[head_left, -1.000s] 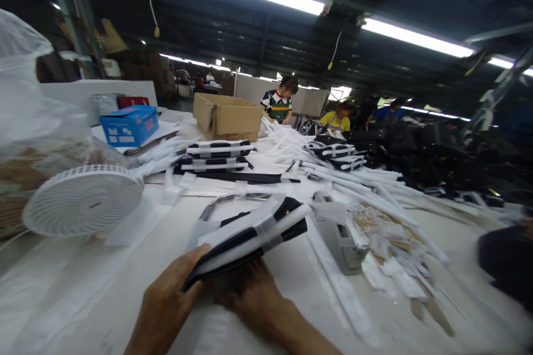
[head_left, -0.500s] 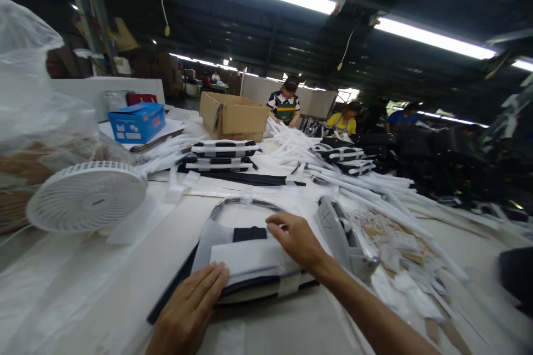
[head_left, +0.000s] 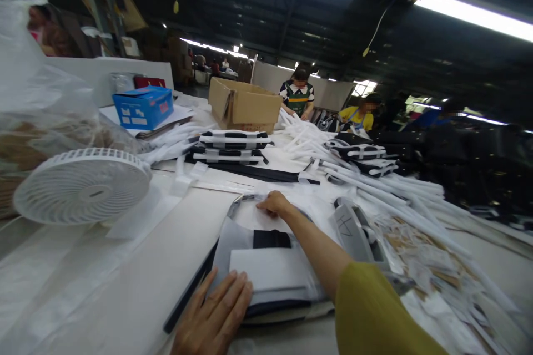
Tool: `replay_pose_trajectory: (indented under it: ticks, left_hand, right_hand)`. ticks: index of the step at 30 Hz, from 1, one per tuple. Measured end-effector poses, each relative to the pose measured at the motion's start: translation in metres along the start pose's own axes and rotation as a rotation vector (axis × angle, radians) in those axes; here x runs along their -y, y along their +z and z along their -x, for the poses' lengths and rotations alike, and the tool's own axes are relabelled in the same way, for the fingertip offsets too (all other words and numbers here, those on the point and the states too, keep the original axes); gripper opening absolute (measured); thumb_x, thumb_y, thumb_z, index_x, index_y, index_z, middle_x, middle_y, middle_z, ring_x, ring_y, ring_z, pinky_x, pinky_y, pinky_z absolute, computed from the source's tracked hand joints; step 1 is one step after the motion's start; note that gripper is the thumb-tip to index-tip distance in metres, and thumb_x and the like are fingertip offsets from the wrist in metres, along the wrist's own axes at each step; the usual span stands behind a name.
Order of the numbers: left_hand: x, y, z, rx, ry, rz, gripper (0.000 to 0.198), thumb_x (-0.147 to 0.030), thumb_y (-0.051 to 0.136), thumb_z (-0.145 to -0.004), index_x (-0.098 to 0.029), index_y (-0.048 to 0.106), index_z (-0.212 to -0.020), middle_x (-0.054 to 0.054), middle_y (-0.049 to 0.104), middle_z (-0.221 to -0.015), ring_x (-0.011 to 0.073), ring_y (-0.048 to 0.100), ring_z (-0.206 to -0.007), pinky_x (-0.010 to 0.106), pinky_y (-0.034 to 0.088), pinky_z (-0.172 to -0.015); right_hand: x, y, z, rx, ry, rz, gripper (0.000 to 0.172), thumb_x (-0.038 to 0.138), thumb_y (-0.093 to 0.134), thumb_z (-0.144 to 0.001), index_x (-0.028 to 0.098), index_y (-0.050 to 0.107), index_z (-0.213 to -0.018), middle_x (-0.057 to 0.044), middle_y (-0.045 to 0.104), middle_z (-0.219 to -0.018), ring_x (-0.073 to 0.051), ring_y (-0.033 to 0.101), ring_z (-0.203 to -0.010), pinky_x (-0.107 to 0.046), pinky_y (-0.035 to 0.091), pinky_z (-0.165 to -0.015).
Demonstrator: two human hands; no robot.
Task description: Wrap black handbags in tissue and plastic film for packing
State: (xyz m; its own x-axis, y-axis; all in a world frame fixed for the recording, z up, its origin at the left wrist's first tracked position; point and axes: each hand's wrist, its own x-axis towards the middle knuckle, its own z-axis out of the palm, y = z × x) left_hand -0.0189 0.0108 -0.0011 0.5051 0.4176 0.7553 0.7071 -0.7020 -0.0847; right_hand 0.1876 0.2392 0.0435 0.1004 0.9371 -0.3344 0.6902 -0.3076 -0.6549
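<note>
Left hand (head_left: 216, 316) lay flat, fingers spread, on the paper-wrapped black panel (head_left: 270, 269) by the table's (head_left: 125, 266) near edge. Right hand (head_left: 275, 204) curled onto its curved strap (head_left: 238, 203), grip unclear.

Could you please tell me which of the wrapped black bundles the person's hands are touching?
The flat bundle nearest the camera: left hand on its near corner, right hand at its far end. The stacks by the cardboard box lie untouched.

- Left hand (head_left: 214, 316) is running off the near edge.
- Right hand (head_left: 275, 203) is hiding its fingertips.
- Yellow sleeve (head_left: 375, 316) is covering the right side of the wrapped bundle (head_left: 266, 269).
- Paper scraps (head_left: 441, 266) at right are blurring.
</note>
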Motion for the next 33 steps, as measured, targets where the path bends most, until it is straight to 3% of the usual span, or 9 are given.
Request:
replay_pose_trajectory:
  ticks: [4,10,13,18,20,23,25,29,33]
  left_hand:
    - [-0.004,0.001,-0.004,0.028,-0.006,0.030,0.043,-0.009,0.028,-0.100,-0.016,0.052,-0.135,0.006,0.064,-0.130,0.0211,0.050,-0.131,0.048,0.025,-0.121]
    - [-0.007,0.008,-0.011,0.026,-0.035,0.022,0.044,-0.004,0.034,-0.097,-0.017,0.054,-0.134,0.004,0.062,-0.134,0.0191,0.049,-0.132,0.041,0.025,-0.121]
    - [-0.010,0.018,-0.006,-0.015,-0.028,0.025,0.045,-0.004,0.035,-0.096,-0.017,0.055,-0.134,0.004,0.063,-0.132,0.0180,0.051,-0.129,0.038,0.027,-0.120]
    - [-0.018,0.027,-0.002,-0.123,-0.189,0.092,0.047,-0.004,0.034,-0.095,-0.022,0.056,-0.133,0.003,0.067,-0.125,0.0171,0.056,-0.123,0.038,0.036,-0.115]
    - [-0.017,0.024,-0.004,-0.087,-0.154,0.075,0.048,-0.003,0.036,-0.094,-0.022,0.056,-0.133,0.003,0.067,-0.126,0.0174,0.057,-0.122,0.037,0.039,-0.113]
    - [-0.012,0.015,-0.009,-0.006,-0.051,0.011,0.048,-0.002,0.036,-0.092,-0.020,0.056,-0.132,0.004,0.066,-0.127,0.0180,0.059,-0.119,0.036,0.045,-0.108]
    - [-0.011,0.011,-0.012,-0.016,-0.040,-0.004,0.046,0.000,0.037,-0.091,-0.018,0.058,-0.128,0.005,0.068,-0.122,0.0182,0.063,-0.114,0.037,0.048,-0.104]
    - [-0.014,0.011,-0.014,-0.091,-0.091,0.000,0.042,0.001,0.039,-0.089,-0.018,0.064,-0.117,0.006,0.072,-0.110,0.0184,0.066,-0.107,0.038,0.052,-0.100]
    - [-0.016,0.013,-0.013,-0.077,-0.083,-0.009,0.037,-0.002,0.040,-0.090,-0.015,0.062,-0.116,0.009,0.070,-0.115,0.0209,0.065,-0.108,0.040,0.054,-0.096]
  right_hand:
    - [0.002,0.009,0.002,-0.072,-0.106,-0.110,0.019,0.019,0.078,-0.065,0.017,0.061,-0.057,0.001,0.060,-0.051,-0.012,0.057,-0.053,-0.020,0.041,-0.048]
    - [0.028,0.015,0.023,0.007,-0.242,-0.313,0.009,0.019,0.071,-0.069,0.016,0.064,-0.065,0.002,0.062,-0.055,-0.009,0.053,-0.047,-0.020,0.040,-0.047]
    - [0.034,0.013,0.044,0.040,-0.275,-0.413,0.009,0.021,0.068,-0.070,0.015,0.061,-0.069,0.001,0.063,-0.059,-0.010,0.057,-0.051,-0.021,0.043,-0.050]
    - [0.026,0.004,0.097,0.112,-0.351,-0.521,0.013,0.023,0.068,-0.067,0.015,0.061,-0.073,0.001,0.066,-0.065,-0.010,0.058,-0.057,-0.022,0.046,-0.057]
    - [0.018,0.001,0.118,0.121,-0.412,-0.525,0.014,0.024,0.069,-0.067,0.015,0.064,-0.076,0.001,0.067,-0.069,-0.011,0.058,-0.061,-0.023,0.046,-0.061]
    - [0.001,0.002,0.144,0.078,-0.522,-0.401,0.009,0.024,0.067,-0.070,0.017,0.068,-0.076,0.002,0.070,-0.072,-0.014,0.061,-0.067,-0.025,0.048,-0.067]
    - [-0.013,0.005,0.157,0.040,-0.594,-0.289,0.007,0.018,0.063,-0.072,0.019,0.069,-0.075,0.001,0.072,-0.076,-0.015,0.064,-0.073,-0.027,0.050,-0.071]
    - [-0.038,0.012,0.176,0.027,-0.791,-0.089,0.026,0.005,0.054,-0.072,0.021,0.071,-0.084,0.000,0.074,-0.086,-0.016,0.068,-0.082,-0.027,0.052,-0.079]
    - [-0.057,0.019,0.185,-0.085,-0.979,0.188,0.036,0.000,0.052,-0.073,0.021,0.070,-0.095,-0.004,0.074,-0.097,-0.018,0.068,-0.093,-0.030,0.051,-0.089]
